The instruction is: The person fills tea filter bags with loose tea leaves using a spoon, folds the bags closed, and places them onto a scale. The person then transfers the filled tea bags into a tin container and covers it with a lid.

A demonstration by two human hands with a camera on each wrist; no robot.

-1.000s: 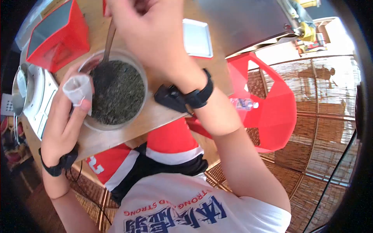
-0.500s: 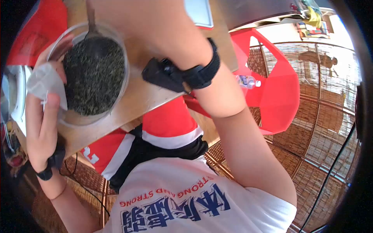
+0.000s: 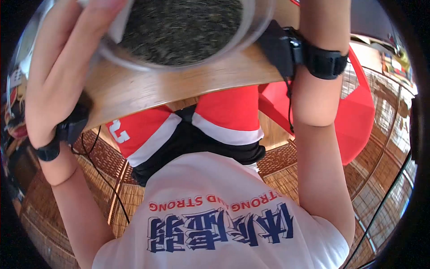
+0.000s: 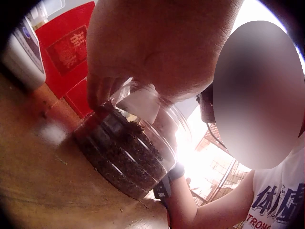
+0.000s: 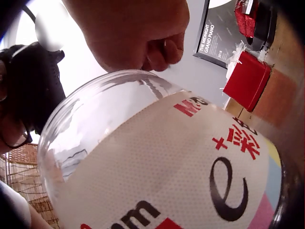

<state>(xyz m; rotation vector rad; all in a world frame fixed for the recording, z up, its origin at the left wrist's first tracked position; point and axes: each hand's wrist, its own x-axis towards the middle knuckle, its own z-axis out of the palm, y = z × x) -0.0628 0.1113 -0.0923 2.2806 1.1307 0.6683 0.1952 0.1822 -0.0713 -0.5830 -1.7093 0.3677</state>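
Observation:
A clear plastic jar (image 3: 257, 31) of dark dried tea leaves (image 3: 179, 31) stands on the wooden table near its front edge. My left hand (image 3: 67, 58) reaches to the jar's left side and pinches a white tea bag (image 4: 145, 105) at its mouth. Over the jar's rim, my right hand (image 5: 138, 38) has its fingers curled in the right wrist view. A thin dark spoon handle (image 5: 155, 89) shows faintly through the clear wall below it. In the head view only the right forearm shows, and the spoon's bowl is out of sight.
A red box (image 4: 71, 47) and a white appliance (image 4: 24, 57) stand beyond the jar. Another red box (image 5: 248, 81) lies near a framed poster (image 5: 214, 36). A red chair (image 3: 354, 121) is at the right; a cable (image 3: 103, 175) hangs below the left wrist.
The head view has tilted down, so the jar sits higher and larger. The spoon and right hand have left the head view. The left hand still keeps the tea bag at the jar.

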